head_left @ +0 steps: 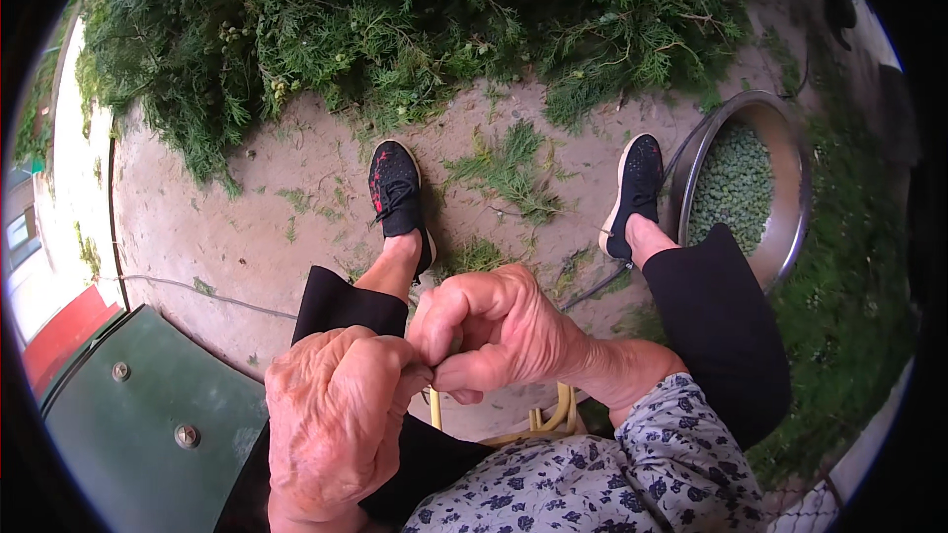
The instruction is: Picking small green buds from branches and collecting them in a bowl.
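Low in the view, the left hand [336, 415] and right hand [504, 326] meet at curled fingertips; whether their grip pinches anything is hidden, so I cannot tell. Small green cones [731, 183] lie in a metal basin [786, 173] beside the right leg [711, 326], and leafy branches [395, 30] are heaped beyond the dark shoes [395, 188]

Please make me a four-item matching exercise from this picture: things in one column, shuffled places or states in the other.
1. Metal basin
2. Branch pile
3. Left hand and right hand
4. Dark green panel

A. Curled, fingertips close together
B. At lower left, bearing two round metal fittings
C. Beyond the feet, across the top of the picture
D. On the right, holding small green pieces

Pairs: 1-D, 2-C, 3-A, 4-B
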### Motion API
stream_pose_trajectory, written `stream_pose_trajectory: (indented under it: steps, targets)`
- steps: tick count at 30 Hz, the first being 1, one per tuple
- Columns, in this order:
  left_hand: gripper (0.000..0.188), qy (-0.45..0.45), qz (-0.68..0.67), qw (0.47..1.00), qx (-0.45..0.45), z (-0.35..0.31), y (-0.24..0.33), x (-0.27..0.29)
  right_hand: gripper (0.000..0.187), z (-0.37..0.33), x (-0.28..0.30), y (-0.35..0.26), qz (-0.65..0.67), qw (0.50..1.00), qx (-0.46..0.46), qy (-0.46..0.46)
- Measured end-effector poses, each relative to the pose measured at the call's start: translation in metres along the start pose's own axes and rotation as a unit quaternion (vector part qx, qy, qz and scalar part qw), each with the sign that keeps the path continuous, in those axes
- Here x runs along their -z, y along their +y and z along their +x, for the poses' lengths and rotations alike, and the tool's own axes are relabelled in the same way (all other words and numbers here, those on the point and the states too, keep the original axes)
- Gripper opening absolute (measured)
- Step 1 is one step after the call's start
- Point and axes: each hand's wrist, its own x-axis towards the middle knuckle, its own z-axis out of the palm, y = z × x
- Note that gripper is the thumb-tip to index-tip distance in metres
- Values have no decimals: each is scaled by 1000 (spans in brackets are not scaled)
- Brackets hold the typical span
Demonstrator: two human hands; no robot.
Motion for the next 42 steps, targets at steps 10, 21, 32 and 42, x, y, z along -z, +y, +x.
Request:
stream_pose_trajectory:
  steps: [10,21,32,42]
  targets:
    - [16,32,-200,978,46,1,17,-2,10,20,31,5,224,967,104,-66]
    - [42,-198,60,976,-67,2,12,0,13,58,274,-34,-239,797,206,515]
    - [37,-175,107,976,-71,4,14,-2,14,55,321,-44,-454,669,166,565]
    - [40,56,-55,995,55,5,-8,-6,13,33,84,-5,-149,925,251,243]
